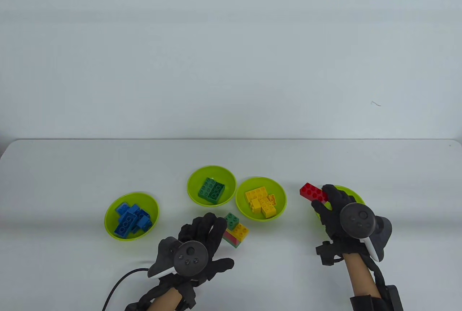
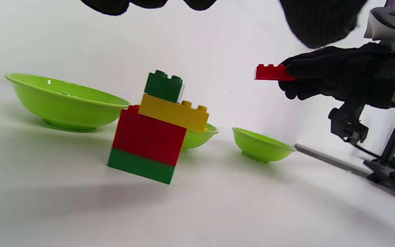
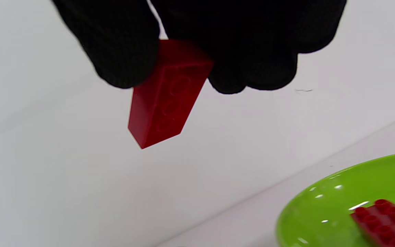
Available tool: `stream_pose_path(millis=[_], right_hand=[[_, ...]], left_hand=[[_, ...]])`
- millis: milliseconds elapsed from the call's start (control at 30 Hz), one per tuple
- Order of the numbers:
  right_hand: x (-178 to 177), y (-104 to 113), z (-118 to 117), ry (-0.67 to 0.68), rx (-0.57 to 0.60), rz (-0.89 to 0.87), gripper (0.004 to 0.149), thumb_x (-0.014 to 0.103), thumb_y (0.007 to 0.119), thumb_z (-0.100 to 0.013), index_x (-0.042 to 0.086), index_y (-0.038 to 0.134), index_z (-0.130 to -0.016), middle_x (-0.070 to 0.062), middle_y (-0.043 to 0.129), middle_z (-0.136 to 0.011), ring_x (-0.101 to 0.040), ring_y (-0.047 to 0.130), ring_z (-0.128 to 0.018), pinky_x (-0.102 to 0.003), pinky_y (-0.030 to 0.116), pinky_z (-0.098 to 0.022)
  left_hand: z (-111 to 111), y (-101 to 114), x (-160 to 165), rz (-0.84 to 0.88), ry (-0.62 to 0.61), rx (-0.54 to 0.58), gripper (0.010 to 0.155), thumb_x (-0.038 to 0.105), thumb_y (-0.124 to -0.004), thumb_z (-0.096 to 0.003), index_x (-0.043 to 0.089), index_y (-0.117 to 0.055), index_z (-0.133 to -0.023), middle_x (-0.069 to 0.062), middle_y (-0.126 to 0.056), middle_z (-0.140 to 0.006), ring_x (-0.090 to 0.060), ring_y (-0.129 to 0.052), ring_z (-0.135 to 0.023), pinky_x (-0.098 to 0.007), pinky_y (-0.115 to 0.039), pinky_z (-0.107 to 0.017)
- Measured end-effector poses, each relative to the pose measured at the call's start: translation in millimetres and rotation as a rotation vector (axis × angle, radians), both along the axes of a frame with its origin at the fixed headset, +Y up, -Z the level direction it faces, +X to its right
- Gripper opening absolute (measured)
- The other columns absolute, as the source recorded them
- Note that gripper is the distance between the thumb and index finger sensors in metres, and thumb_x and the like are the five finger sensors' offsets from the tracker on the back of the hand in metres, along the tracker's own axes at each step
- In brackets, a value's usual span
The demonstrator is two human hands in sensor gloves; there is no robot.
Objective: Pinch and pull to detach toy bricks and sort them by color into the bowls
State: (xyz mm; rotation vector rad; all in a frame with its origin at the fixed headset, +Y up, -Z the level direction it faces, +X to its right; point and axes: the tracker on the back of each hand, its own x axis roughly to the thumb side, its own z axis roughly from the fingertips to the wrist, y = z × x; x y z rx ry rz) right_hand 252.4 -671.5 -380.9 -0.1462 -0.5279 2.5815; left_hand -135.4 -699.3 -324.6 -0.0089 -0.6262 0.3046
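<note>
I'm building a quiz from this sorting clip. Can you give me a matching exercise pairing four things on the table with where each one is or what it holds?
Things:
1. loose red brick
2. leftmost bowl
3. brick stack
4. bowl behind the stack

Places or contents:
A. holds green bricks
B. pinched in the right hand
C. standing on the table by the left hand
D. holds blue bricks

Pairs: 1-B, 2-D, 3-C, 4-A

No text, label, brand or number can be read anywhere.
</note>
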Motion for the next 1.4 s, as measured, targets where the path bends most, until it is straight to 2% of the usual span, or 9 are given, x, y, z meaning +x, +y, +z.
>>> stream_pose_path(millis=[167,367,467,600,767,1000,1133,1200,1400], right_hand=[[15,-26,-15,-0.120,-0.081,0.094,0.059,0.037,0.083,-0.049,0.006,0.071,-0.097,-0.021,0.083,-0.089,-0.039,0.085,-0.075,-0.055,0.064,-0.064],[13,-56,-24,-0.167,-0.199,0.223,0.059,0.037,0.083,-0.048,0.005,0.072,-0.097,-0.021,0.084,-0.088,-0.040,0.086,-0.074,-0.056,0.065,-0.064],[13,-64,-26,-0.176,-0.233,0.258,0.059,0.037,0.083,-0.048,0.005,0.071,-0.097,-0.021,0.083,-0.089,-0.040,0.086,-0.075,-0.056,0.064,-0.064],[14,-63,-23,-0.153,-0.256,0.197,0.066,0.039,0.082,-0.049,0.003,0.065,-0.102,-0.025,0.076,-0.096,-0.045,0.080,-0.081,-0.059,0.059,-0.066],[1,-35,-11,-0.015,-0.195,0.196,0.074,0.042,0.080,-0.050,0.003,0.055,-0.108,-0.027,0.063,-0.107,-0.052,0.068,-0.092,-0.064,0.051,-0.069],[-42,2,27,0.304,-0.162,0.170,0.080,0.046,0.077,-0.053,0.006,0.043,-0.114,-0.030,0.047,-0.116,-0.061,0.049,-0.101,-0.071,0.039,-0.071],[-65,1,44,0.422,-0.191,0.182,0.084,0.048,0.076,-0.053,0.007,0.038,-0.116,-0.030,0.040,-0.118,-0.064,0.041,-0.103,-0.073,0.034,-0.071],[-77,-7,54,0.499,-0.247,0.204,0.086,0.049,0.075,-0.054,0.008,0.035,-0.116,-0.031,0.036,-0.119,-0.065,0.036,-0.103,-0.074,0.031,-0.071],[-88,-28,69,0.592,-0.359,0.244,0.088,0.051,0.073,-0.054,0.010,0.027,-0.117,-0.031,0.024,-0.121,-0.067,0.022,-0.104,-0.075,0.023,-0.070]], left_hand=[[-3,-5,-5,0.035,0.007,-0.029,0.092,0.061,-0.068,-0.0518,0.007,-0.028,-0.116,-0.036,-0.028,-0.116,-0.063,-0.040,-0.106,-0.080,-0.035,-0.066],[-3,-10,-7,0.022,0.013,-0.047,0.092,0.060,-0.068,-0.0518,0.007,-0.029,-0.116,-0.037,-0.029,-0.116,-0.063,-0.040,-0.105,-0.080,-0.035,-0.066],[-3,-13,-8,0.017,0.015,-0.054,0.092,0.060,-0.068,-0.0518,0.006,-0.029,-0.115,-0.037,-0.029,-0.116,-0.063,-0.040,-0.105,-0.080,-0.035,-0.066],[-3,-13,-9,0.017,0.021,-0.050,0.092,0.060,-0.068,-0.0517,0.006,-0.029,-0.115,-0.037,-0.029,-0.116,-0.063,-0.041,-0.105,-0.080,-0.036,-0.066],[-4,-13,-9,0.027,0.020,-0.051,0.092,0.059,-0.068,-0.0517,0.006,-0.030,-0.115,-0.037,-0.030,-0.116,-0.062,-0.042,-0.105,-0.079,-0.036,-0.066],[-5,-12,-8,0.030,0.014,-0.044,0.092,0.059,-0.069,-0.0517,0.006,-0.030,-0.115,-0.037,-0.029,-0.116,-0.062,-0.041,-0.106,-0.079,-0.036,-0.067],[-6,-12,-7,0.031,0.010,-0.048,0.092,0.059,-0.069,-0.0517,0.006,-0.029,-0.115,-0.037,-0.029,-0.116,-0.062,-0.041,-0.106,-0.079,-0.036,-0.067],[-6,-12,-7,0.030,0.008,-0.049,0.092,0.059,-0.069,-0.0518,0.006,-0.029,-0.115,-0.037,-0.029,-0.116,-0.062,-0.041,-0.106,-0.079,-0.036,-0.067],[-9,-12,-6,0.015,0.006,-0.045,0.093,0.058,-0.071,-0.0511,0.006,-0.029,-0.115,-0.036,-0.029,-0.116,-0.061,-0.040,-0.106,-0.079,-0.036,-0.067]])
